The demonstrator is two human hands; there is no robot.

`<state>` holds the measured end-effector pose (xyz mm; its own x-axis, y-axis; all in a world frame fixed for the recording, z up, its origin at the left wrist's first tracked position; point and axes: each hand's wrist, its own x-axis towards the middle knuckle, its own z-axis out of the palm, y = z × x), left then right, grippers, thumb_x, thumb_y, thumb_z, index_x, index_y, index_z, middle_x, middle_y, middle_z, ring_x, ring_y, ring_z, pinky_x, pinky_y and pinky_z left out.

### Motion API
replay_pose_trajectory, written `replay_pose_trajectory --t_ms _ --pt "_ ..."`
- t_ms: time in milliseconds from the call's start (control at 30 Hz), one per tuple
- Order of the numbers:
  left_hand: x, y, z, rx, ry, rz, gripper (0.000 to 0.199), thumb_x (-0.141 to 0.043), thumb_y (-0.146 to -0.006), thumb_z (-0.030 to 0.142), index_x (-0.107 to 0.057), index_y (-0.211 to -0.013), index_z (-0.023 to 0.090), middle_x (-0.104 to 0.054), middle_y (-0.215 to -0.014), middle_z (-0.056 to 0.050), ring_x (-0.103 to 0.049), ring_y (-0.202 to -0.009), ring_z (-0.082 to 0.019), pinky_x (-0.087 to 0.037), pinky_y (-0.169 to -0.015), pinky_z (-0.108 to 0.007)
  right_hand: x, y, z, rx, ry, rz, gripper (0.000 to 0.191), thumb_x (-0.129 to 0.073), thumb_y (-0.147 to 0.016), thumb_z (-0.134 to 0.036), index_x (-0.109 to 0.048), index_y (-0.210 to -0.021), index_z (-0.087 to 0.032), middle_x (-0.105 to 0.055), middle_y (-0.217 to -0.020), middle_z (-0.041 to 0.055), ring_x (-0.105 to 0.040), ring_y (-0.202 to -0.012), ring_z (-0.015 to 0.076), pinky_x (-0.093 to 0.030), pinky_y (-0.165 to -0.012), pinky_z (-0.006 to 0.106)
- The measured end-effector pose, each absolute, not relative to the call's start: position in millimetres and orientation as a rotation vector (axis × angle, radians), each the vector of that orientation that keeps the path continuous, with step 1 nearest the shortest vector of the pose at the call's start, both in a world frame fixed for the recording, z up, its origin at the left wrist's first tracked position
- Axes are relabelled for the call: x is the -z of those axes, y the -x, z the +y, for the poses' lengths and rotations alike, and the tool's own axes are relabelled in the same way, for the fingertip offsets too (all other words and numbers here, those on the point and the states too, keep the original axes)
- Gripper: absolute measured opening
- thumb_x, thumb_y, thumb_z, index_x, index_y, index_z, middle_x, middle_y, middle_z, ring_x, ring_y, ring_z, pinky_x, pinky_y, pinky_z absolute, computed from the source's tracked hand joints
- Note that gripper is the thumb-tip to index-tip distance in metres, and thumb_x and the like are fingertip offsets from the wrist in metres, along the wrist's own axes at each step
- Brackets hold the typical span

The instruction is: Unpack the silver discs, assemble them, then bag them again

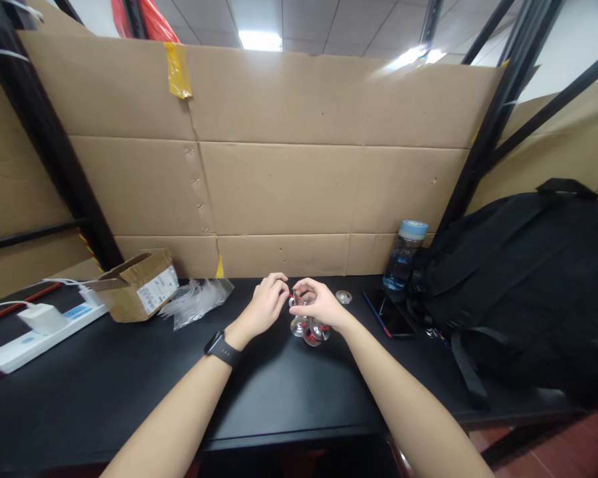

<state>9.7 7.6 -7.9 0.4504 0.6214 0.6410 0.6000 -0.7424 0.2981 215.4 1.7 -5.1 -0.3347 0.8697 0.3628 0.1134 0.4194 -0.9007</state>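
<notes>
Above the middle of the black table, my left hand [268,302] and my right hand [319,304] meet nearly fingertip to fingertip. The right thumb and fingers pinch a small, shiny, clear round disc, seen edge-on, with a bit of red beside it. My left fingers are bent together at its left side; what they grip is hidden. Under the right hand hangs or rests a cluster of clear round discs [311,335] with red pieces among them; I cannot tell which. One more clear disc [343,297] lies flat on the table beyond the right hand.
To the left are a crumpled clear plastic bag [202,302], an open cardboard box [142,289] and a white power strip [50,338]. A dark phone [389,313], a water bottle [403,255] and a black backpack [528,285] stand right. Cardboard [279,186] walls the back.
</notes>
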Motion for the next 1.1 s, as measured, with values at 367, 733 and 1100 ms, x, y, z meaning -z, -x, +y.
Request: replay_pose_trajectory --t_ms 367,733,1100 --pt "8 -8 9 -1.189 -2.667 1.113 0.013 -0.042 -0.101 0.025 -0.054 -0.102 0.023 -0.051 -0.127 -0.009 -0.051 -0.119 -0.024 -0.042 -0.1 -0.043 7 -218 4 -0.962 0.912 -1.799 0.053 -0.089 -0.059 -0.032 -0.066 -0.105 -0.02 -0.066 -0.094 0.0017 -0.063 -0.075 0.0141 -0.052 -0.07 0.027" --pt "9 -6 10 -1.144 -2.698 1.112 0.015 -0.043 -0.101 0.026 -0.058 -0.103 0.024 -0.052 -0.126 -0.008 -0.051 -0.118 -0.024 -0.041 -0.099 -0.042 2 -224 5 -0.766 0.955 -1.943 0.048 -0.086 -0.06 -0.025 -0.067 -0.104 -0.02 -0.065 -0.092 0.0004 -0.059 -0.073 0.0132 -0.049 -0.07 0.026" --pt "6 -7 9 -1.09 -2.656 1.135 0.015 -0.048 -0.101 0.029 -0.062 -0.1 0.024 -0.058 -0.121 -0.005 -0.052 -0.113 -0.023 -0.04 -0.095 -0.041 -3 -227 1 -0.598 1.007 -2.037 0.049 -0.087 -0.057 -0.023 -0.067 -0.102 -0.021 -0.06 -0.09 -0.0022 -0.053 -0.069 0.0115 -0.044 -0.065 0.024"
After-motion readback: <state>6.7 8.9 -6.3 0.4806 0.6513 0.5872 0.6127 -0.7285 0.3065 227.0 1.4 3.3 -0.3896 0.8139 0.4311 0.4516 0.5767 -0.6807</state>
